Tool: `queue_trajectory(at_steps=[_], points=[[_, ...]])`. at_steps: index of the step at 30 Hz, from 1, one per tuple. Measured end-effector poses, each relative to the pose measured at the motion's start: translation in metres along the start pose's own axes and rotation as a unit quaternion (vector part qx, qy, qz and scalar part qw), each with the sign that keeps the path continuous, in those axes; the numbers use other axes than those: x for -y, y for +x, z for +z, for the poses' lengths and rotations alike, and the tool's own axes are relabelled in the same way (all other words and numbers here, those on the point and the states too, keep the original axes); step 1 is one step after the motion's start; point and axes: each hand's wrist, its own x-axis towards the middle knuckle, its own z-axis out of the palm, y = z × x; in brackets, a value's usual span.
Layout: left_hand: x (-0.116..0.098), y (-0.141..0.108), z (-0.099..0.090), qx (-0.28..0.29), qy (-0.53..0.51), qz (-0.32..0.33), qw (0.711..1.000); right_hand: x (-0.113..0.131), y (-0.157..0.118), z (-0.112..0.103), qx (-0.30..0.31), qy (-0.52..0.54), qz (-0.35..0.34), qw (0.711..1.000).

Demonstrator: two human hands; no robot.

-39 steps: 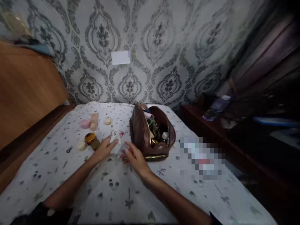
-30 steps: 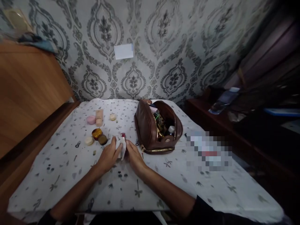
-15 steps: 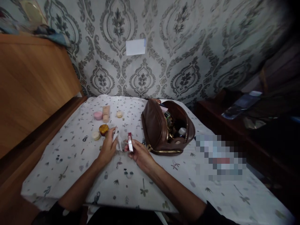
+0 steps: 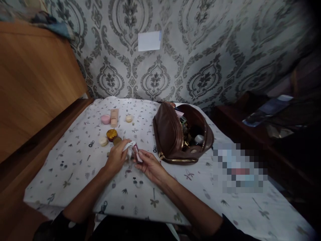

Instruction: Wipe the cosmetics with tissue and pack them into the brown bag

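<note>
A small white tissue or cloth (image 4: pixel 129 144) is pinched in my left hand (image 4: pixel 116 158), its free end touching the top of a small pink and silver tube (image 4: pixel 137 155). That tube is gripped between the thumb and fingers of my right hand (image 4: pixel 152 167). Beyond my left hand sit an amber jar (image 4: pixel 111 134), a cream round container (image 4: pixel 103 141) and a darker round item (image 4: pixel 117 140), partly hidden by the fingers. Farther back are a pink jar (image 4: pixel 105 119), a beige tube (image 4: pixel 114 117) and a small cream pot (image 4: pixel 128 118).
An open brown bag (image 4: pixel 168 129) filled with several items stands right of my hands on the patterned cloth (image 4: pixel 82 180). A blurred-out patch (image 4: pixel 239 169) lies farther right. Wooden furniture (image 4: pixel 37 73) rises at the left; a white card (image 4: pixel 149 41) is on the wall.
The white tissue has moved from beside the tube to its top, and my hands are closer together. The tube is tilted more. The view has shifted slightly.
</note>
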Motion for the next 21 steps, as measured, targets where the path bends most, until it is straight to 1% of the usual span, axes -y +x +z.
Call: queue_trajectory(at_steps=[4, 7, 10, 13, 17, 19, 21], points=[[0.002, -0.002, 0.004, -0.01, 0.021, 0.06, 0.998, 0.001, -0.003, 0.0, 0.013, -0.013, 0.001, 1.0], [0.003, -0.005, 0.005, 0.0, 0.059, 0.088, 0.994, 0.002, -0.003, 0.001, 0.01, -0.017, -0.018, 1.0], [0.002, -0.007, 0.005, 0.008, 0.1, 0.106, 0.989, 0.001, -0.001, 0.002, 0.001, -0.004, -0.036, 0.999], [-0.002, -0.01, 0.004, 0.019, 0.12, 0.158, 0.98, 0.001, 0.002, 0.0, -0.021, 0.021, -0.05, 0.998], [-0.011, -0.012, 0.004, 0.039, 0.103, 0.25, 0.962, 0.003, 0.007, -0.004, -0.035, 0.042, -0.075, 0.996], [-0.016, -0.013, 0.004, 0.047, 0.085, 0.276, 0.956, 0.005, 0.008, -0.005, -0.048, 0.044, -0.076, 0.995], [-0.019, -0.013, 0.005, 0.05, 0.071, 0.284, 0.955, 0.006, 0.008, -0.005, -0.067, 0.047, -0.08, 0.993]])
